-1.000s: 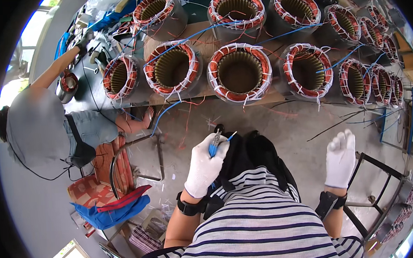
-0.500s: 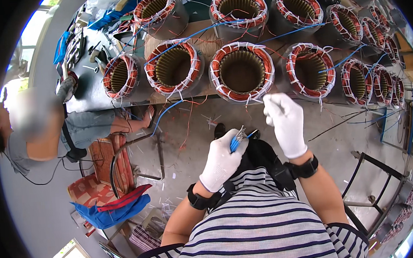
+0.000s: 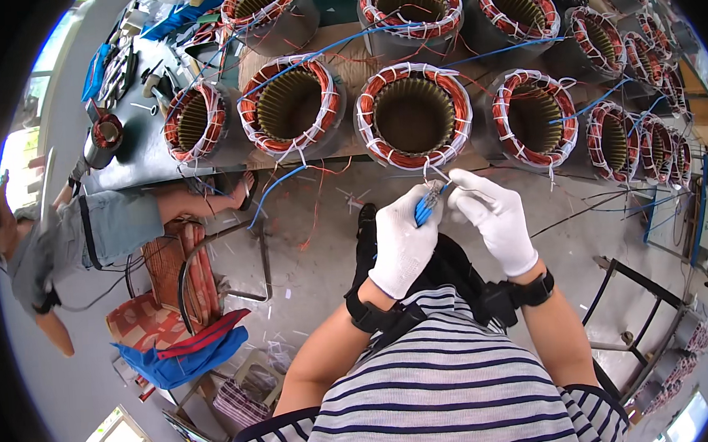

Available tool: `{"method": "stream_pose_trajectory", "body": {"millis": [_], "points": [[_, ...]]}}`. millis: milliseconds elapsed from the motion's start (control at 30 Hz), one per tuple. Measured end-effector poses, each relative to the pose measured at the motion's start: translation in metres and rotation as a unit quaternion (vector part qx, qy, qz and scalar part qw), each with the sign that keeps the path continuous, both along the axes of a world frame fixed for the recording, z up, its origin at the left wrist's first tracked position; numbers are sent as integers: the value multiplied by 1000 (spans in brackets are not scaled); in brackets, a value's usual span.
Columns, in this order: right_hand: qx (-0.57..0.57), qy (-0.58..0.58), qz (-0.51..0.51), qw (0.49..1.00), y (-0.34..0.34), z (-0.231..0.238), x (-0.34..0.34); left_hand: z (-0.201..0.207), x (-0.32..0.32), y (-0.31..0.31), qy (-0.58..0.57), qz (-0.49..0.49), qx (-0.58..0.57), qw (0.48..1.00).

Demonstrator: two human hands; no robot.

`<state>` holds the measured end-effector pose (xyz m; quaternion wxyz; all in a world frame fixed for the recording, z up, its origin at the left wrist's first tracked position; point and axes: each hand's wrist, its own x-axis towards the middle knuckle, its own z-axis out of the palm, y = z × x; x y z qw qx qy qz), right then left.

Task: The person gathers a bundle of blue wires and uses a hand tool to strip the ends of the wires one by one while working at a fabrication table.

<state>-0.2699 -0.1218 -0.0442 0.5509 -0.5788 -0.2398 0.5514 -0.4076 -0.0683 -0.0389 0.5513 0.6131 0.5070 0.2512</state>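
My left hand [image 3: 404, 246], in a white glove, is closed round a bundle of short blue wires [image 3: 425, 212] with bare silvery ends pointing up. Beside it, my gloved right hand [image 3: 496, 224] has thumb and fingers pinched together at the tips of that bundle. Whatever lies between those fingertips is too small to make out. Both hands are just below the front rim of a stator [image 3: 370, 127], whose copper windings are laced with white cord. Thin lead ends hang from that rim close to my fingers.
More wound stators stand in rows on the workbench [image 3: 143, 157], with blue leads draped across them. At the left are hand tools, a co-worker [image 3: 127, 223] and a chair with a patterned cushion [image 3: 145, 319]. A black metal frame [image 3: 635, 305] stands at the right.
My left hand has moved up and right with the blue wires. My right hand has come down to meet it below the stator's rim. The co-worker has shifted position at the left.
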Motion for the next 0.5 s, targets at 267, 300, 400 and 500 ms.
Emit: {"method": "stream_pose_trajectory", "body": {"millis": [267,300,400,500], "points": [[205,-614,126,752,21,5,14,10,1,8,6,-16,-11,1000],[219,-624,109,742,23,6,11,4,-2,8,-1,-25,10,1000],[-31,-159,107,981,19,5,-5,-9,-15,10,3,-57,88,994],[-86,64,107,989,17,3,1,-12,-22,16,21,-96,156,983]]}}
